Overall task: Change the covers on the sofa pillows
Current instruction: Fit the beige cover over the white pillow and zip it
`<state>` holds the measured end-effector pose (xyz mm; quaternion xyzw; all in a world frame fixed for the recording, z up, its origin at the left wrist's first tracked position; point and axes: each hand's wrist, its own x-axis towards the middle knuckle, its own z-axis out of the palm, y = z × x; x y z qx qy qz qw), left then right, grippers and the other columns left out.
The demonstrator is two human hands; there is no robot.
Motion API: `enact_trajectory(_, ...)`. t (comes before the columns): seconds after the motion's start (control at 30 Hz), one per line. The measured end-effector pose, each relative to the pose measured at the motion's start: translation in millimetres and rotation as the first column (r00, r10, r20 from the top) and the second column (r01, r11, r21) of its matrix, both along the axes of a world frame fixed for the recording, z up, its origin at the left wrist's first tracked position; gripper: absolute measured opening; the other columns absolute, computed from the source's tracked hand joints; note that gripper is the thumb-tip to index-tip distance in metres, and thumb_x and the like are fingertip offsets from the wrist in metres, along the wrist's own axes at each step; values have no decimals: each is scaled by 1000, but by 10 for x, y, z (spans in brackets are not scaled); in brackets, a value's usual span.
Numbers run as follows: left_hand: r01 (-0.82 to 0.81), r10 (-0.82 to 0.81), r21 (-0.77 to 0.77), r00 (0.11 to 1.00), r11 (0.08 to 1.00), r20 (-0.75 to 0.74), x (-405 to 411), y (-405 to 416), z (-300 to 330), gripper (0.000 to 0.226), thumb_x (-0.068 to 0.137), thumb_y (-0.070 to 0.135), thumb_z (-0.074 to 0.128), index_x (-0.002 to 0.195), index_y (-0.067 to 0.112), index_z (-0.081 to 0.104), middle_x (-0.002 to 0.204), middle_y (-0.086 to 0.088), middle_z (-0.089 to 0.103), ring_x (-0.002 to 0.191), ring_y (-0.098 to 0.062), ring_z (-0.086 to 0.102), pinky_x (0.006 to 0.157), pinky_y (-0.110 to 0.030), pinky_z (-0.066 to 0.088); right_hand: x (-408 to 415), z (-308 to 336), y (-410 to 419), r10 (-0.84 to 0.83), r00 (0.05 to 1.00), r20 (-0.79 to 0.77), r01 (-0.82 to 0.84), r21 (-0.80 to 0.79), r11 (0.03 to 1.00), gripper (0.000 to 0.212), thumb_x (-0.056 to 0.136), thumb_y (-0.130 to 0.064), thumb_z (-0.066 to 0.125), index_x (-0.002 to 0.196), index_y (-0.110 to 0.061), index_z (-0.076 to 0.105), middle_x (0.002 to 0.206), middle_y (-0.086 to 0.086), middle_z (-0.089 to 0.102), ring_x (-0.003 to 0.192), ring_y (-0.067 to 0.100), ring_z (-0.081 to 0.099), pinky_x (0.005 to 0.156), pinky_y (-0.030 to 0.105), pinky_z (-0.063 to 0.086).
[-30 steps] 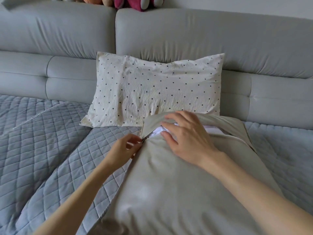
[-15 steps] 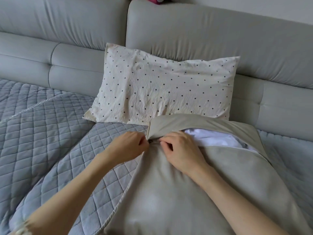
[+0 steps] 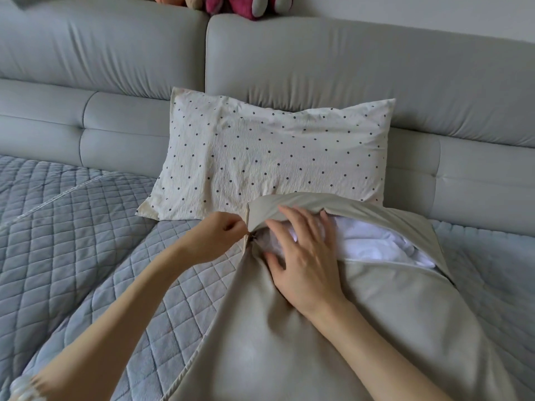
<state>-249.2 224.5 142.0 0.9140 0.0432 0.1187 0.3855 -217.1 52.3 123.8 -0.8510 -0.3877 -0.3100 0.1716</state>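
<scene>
A beige cover (image 3: pixel 304 337) lies over a white pillow (image 3: pixel 373 244) in front of me, its far end gaping so the white shows. My left hand (image 3: pixel 214 238) pinches the cover's left corner at the small dark zipper pull (image 3: pixel 251 238). My right hand (image 3: pixel 304 256) lies spread with straight fingers on the white pillow at the opening, the thumb on the beige cloth. Behind them a cream pillow with dark dots (image 3: pixel 269 157) leans against the sofa back.
The grey sofa back (image 3: pixel 347 68) runs across the top, with plush toys (image 3: pixel 240 5) on its ledge. A grey quilted throw (image 3: pixel 72 256) covers the seat on the left and right.
My right hand has let go of the cover's edge and now lies flat with spread fingers on the white pillow. My left hand stays at the zipper corner. The opening gapes wider.
</scene>
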Motion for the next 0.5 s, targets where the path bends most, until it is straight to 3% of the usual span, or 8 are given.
enact_trajectory(0.1, -1, 1, -142, 1000, 990, 6, -57, 45, -144, 33, 82, 31, 45, 55, 16, 34, 47, 8, 33, 47, -10, 26, 52, -28, 24, -6, -34, 7, 132, 989, 70, -136, 56, 989, 19, 79, -25, 56, 89, -16, 69, 93, 0, 64, 89, 21, 57, 87, 33, 38)
enact_trajectory(0.2, -18, 18, -170, 1000, 985, 1, -121, 74, -233, 34, 69, 47, 39, 56, 16, 35, 44, 12, 35, 46, -8, 29, 51, -27, 26, 27, -32, 48, 148, 984, -99, -153, -54, 987, 37, 83, -34, 41, 87, -15, 72, 82, -2, 69, 78, 19, 63, 75, 25, 41)
enact_trajectory(0.27, -12, 18, -226, 1000, 974, 23, -129, 69, -285, 34, 85, 33, 44, 59, 13, 38, 46, 11, 38, 44, -5, 30, 50, -26, 27, 43, 33, 99, 73, 967, -246, -131, -231, 964, 47, 87, -40, 29, 86, -16, 68, 90, 0, 69, 88, 23, 61, 79, 31, 40)
enact_trajectory(0.33, -12, 23, -187, 998, 982, 57, -119, 26, -315, 36, 95, 17, 40, 60, 12, 39, 51, 7, 39, 43, -4, 32, 50, -23, 28, 78, 109, 127, 32, 944, -329, -145, -325, 935, 41, 95, -36, 27, 87, -17, 63, 102, 4, 66, 101, 24, 55, 90, 35, 33)
enact_trajectory(0.4, -24, 26, -29, 996, 999, 86, -95, -44, -308, 35, 96, 15, 40, 60, 13, 38, 53, 4, 39, 47, -8, 33, 50, -21, 27, 99, 161, 139, 23, 906, -423, -146, -262, 954, 34, 97, -30, 34, 79, -18, 60, 99, 7, 67, 97, 26, 56, 88, 34, 33)
enact_trajectory(0.5, -28, 20, 69, 992, 997, 125, -54, -74, -300, 29, 96, 11, 41, 67, 7, 43, 59, 3, 42, 54, -9, 36, 56, -20, 31, 128, 169, 158, 26, 925, -378, -83, -133, 988, 27, 93, -34, 46, 86, -18, 67, 92, 3, 71, 90, 24, 61, 76, 32, 37)
